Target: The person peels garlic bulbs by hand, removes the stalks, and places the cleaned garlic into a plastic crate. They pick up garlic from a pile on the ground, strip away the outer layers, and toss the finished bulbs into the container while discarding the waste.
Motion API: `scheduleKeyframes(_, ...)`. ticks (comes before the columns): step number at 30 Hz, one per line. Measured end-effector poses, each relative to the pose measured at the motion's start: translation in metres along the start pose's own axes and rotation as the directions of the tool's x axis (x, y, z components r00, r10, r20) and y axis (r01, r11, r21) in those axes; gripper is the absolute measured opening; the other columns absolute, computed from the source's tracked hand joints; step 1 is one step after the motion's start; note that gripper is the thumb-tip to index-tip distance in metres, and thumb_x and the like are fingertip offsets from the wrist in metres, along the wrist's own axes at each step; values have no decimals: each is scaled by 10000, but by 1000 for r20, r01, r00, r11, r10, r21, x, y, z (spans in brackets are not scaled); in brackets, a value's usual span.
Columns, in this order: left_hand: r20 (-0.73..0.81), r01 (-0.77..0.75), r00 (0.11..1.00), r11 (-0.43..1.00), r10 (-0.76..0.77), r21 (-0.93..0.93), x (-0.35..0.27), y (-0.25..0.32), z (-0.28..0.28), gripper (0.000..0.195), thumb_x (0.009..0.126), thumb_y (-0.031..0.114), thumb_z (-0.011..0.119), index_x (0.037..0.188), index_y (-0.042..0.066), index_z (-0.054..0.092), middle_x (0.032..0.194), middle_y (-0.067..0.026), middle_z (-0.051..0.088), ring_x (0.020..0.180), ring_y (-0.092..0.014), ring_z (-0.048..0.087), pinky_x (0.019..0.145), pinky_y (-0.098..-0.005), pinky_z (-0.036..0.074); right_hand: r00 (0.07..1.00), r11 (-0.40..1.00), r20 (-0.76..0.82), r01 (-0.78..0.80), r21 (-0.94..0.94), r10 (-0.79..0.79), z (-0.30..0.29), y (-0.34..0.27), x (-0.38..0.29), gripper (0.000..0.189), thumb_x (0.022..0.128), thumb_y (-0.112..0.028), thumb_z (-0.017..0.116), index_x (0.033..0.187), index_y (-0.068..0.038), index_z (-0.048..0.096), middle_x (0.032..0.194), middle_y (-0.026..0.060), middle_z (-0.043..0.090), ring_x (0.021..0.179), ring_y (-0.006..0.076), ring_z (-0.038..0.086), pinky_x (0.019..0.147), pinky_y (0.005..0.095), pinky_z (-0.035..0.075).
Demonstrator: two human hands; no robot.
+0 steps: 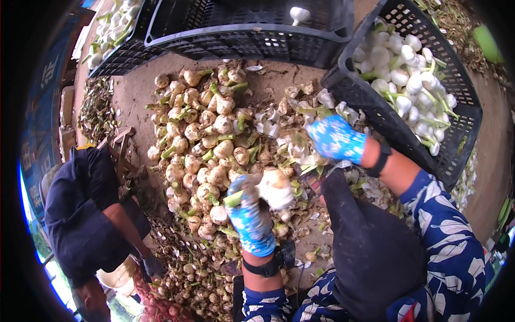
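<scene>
My left hand (251, 215), in a blue floral glove, holds a garlic bulb (276, 189) whose skin is white with a brown patch; a cut green stem sticks out on the hand's other side. My right hand (337, 139), in a matching glove, is over loose garlic skins (297, 147); its fingertips are blurred, and whether they grip any skin is unclear. Beside my left hand lies a large pile of unpeeled garlic bulbs (201, 141) with short green stems. Peeled white garlic bulbs (414, 86) fill much of the black plastic crate (386, 137) at the right.
Another black crate (249, 40) stands ahead with one white bulb (299, 15) visible in it. A third crate (120, 56) at the upper left holds white garlic. A co-worker (88, 209) in dark clothes bends at the left near a red mesh bag (161, 302). Small bulbs (201, 277) cover the ground below.
</scene>
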State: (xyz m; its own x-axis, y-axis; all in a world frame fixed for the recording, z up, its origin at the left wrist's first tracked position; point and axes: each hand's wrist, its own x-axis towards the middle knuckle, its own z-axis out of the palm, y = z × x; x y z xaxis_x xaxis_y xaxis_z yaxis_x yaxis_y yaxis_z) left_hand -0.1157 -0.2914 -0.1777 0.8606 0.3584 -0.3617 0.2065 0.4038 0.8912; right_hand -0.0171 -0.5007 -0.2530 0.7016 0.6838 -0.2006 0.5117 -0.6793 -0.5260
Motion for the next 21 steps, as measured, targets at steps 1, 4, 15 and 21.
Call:
scheduleKeyframes(1, 2, 5, 1000, 972, -4, -234, -1, 8, 1, 231, 853, 210, 632, 982, 27, 580, 907, -92, 618, 811, -212, 611, 766, -334, 500, 996, 998, 50, 67, 12, -68, -1, 5, -16, 120, 677, -147, 581, 732, -41, 566, 693, 157, 599, 634, 325, 608, 544, 433, 464)
scheduleKeyframes(4, -75, 24, 996, 959, -46, -282, 17, 9, -21, 308, 865, 284, 610, 1021, 24, 556, 992, -79, 603, 961, -206, 575, 855, -383, 466, 922, 786, 3, 329, 523, -387, -23, -7, -48, 143, 704, -167, 591, 734, -30, 561, 655, 171, 555, 635, 329, 588, 563, 430, 450)
scheduleKeyframes(15, 248, -510, 825, 479, 509, 715, 10, -11, 16, 210, 756, -7, 664, 951, 45, 607, 931, -131, 564, 847, -284, 557, 748, -369, 458, 999, 962, -46, 2, 274, 11, -56, -77, -7, 297, 847, -331, 541, 796, -40, 571, 665, 144, 585, 665, 320, 611, 567, 413, 476)
scheduleKeyframes(21, 519, -580, 754, 38, 403, 813, 6, -4, 26, 215, 720, 37, 674, 923, 63, 608, 889, -165, 576, 789, -347, 576, 679, -410, 468, 998, 976, -16, -50, 210, 55, -26, -75, 0, 211, 770, -211, 573, 853, -19, 595, 696, 156, 598, 668, 315, 609, 581, 412, 487)
